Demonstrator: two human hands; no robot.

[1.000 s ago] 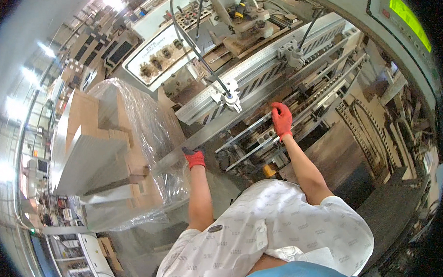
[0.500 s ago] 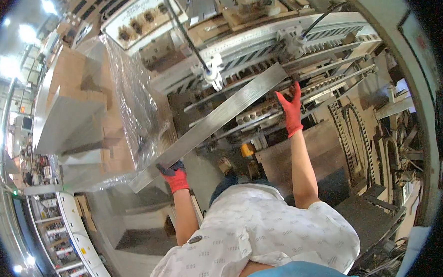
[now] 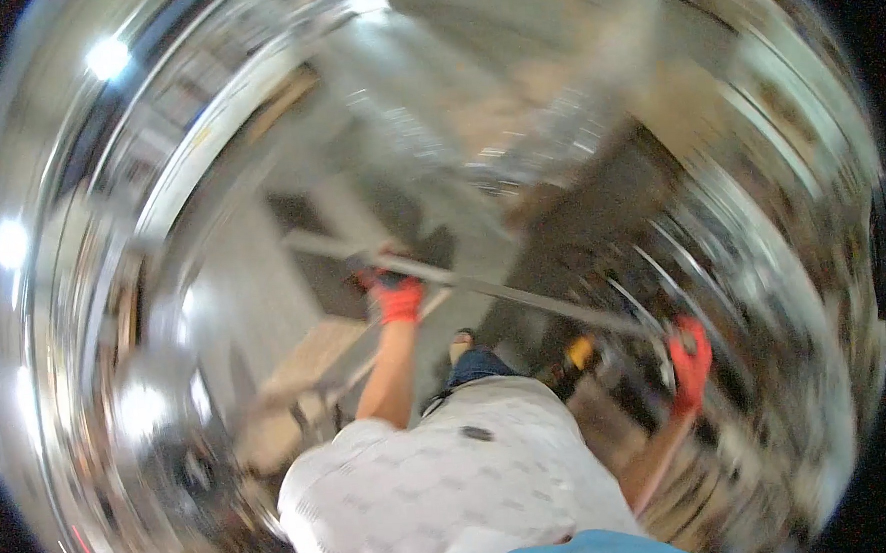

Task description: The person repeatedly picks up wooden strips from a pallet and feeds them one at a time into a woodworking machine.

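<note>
**Long grey strip (image 3: pixel 524 296) has been swung round, right end now low**

Half a second ago, the strip was tipped up to the right; now it is tipped down to the right. The whole head view has been turned too: shiny plastic wrap (image 3: pixel 556 140), seen near ten o'clock before, is now seen near one o'clock, all smeared.

In the head view, the strip is stretched across the middle, from between nine and ten o'clock to between three and four. Near its left end, it is gripped by the left hand (image 3: pixel 396 294), in a red and dark glove, at about eight o'clock. Its right end is met by the right hand (image 3: pixel 690 369), near four o'clock, with fingers bent; whether it is pinched or just touched cannot be told. A yellow thing (image 3: pixel 579 352) is seen at four o'clock, a shoe (image 3: pixel 462 344) at six.
</note>
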